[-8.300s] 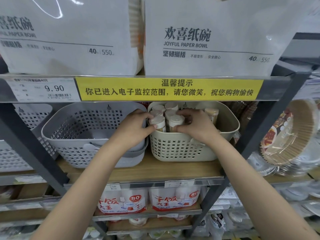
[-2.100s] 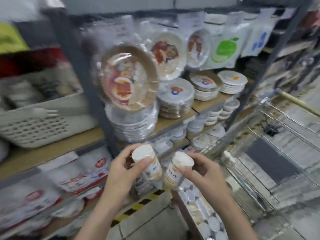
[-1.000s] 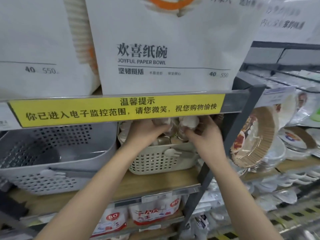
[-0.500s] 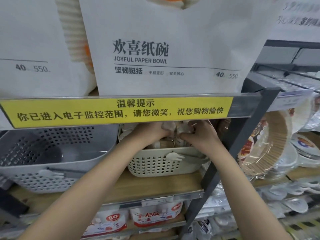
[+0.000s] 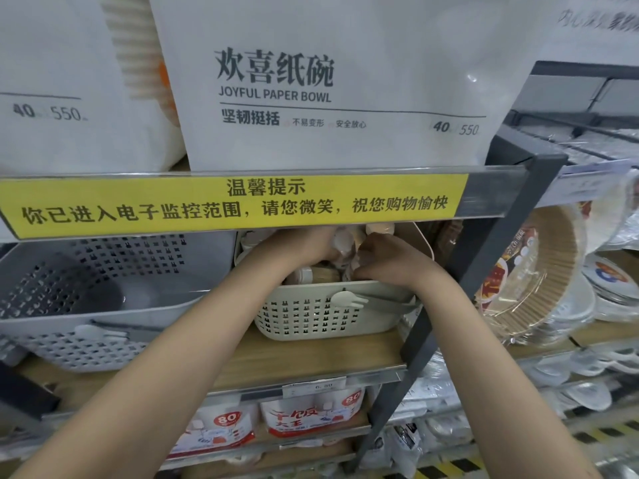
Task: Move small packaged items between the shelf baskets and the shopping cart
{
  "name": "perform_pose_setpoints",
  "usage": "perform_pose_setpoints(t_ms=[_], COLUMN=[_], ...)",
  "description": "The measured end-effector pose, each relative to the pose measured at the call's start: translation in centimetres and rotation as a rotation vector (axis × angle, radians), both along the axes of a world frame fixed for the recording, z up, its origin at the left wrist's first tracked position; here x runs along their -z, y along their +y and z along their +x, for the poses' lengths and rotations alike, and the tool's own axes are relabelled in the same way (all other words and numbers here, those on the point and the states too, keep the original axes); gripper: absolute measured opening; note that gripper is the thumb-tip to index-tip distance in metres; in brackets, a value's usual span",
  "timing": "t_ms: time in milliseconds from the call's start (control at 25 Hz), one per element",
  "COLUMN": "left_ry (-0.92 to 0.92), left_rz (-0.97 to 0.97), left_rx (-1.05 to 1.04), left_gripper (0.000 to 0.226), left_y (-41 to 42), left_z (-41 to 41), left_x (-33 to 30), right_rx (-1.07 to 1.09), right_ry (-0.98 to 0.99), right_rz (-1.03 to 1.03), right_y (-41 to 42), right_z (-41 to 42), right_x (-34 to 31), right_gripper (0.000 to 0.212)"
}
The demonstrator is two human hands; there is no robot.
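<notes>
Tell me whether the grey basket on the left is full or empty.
Mostly empty, as far as shows: the grey basket has bare floor and walls inside, unlike the beige basket holding small containers. Its front corner is hidden.

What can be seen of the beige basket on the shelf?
The beige basket looks like plastic, with a perforated front wall, a solid rim and a folded handle on a hand-shaped peg. It stands upright on the wooden shelf, right of the grey basket. Small white-capped containers fill it; both hands reach inside.

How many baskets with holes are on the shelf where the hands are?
2. The grey basket sits on the left, and the cream basket sits to its right, with both hands reaching into it. More may hide past the picture's left edge.
</notes>
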State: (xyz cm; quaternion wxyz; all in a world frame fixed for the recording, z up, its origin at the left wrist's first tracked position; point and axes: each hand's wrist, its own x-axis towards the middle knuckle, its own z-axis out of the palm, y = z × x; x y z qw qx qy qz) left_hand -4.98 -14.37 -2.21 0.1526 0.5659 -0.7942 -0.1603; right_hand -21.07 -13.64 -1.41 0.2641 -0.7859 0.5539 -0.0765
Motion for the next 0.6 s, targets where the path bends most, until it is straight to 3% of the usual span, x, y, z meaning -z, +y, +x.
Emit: perform_pose_setpoints(t_ms=[120, 240, 320, 400, 480, 600], left_ry=[0.056, 0.146, 0.161, 0.057, 0.011, -0.007], left_rz=[0.067, 0.114, 0.162, 0.109, 0.09, 0.087], left_rx=[0.052, 0.084, 0.077, 0.076, 0.129, 0.148], left_gripper=[0.023, 0.005, 0.025, 0.041, 0.04, 0.03], left_y=[-0.2, -0.2, -0.7, -1.2, -1.8, -1.6], left_z=[-0.5, -1.3, -1.5, -1.8, -2.1, -1.9], left_x=[-0.5, -1.5, -1.6, -1.5, -1.1, -0.9], right_rx=[0.061, 0.074, 0.136, 0.171, 0.171, 0.168], right_ry=[-0.044, 0.109, 0.049, -0.013, -0.033, -0.098], right_rz=[-0.054, -0.144, -0.133, -0.1, -0.08, -0.089], right_y=[0.0, 0.4, 0.4, 0.3, 0.1, 0.1], right_z=[-0.3, 0.0, -0.1, -0.3, -0.5, -0.7], right_x=[0.2, 0.0, 0.1, 0.3, 0.4, 0.2], right_gripper=[0.018, 0.023, 0.027, 0.028, 0.032, 0.054])
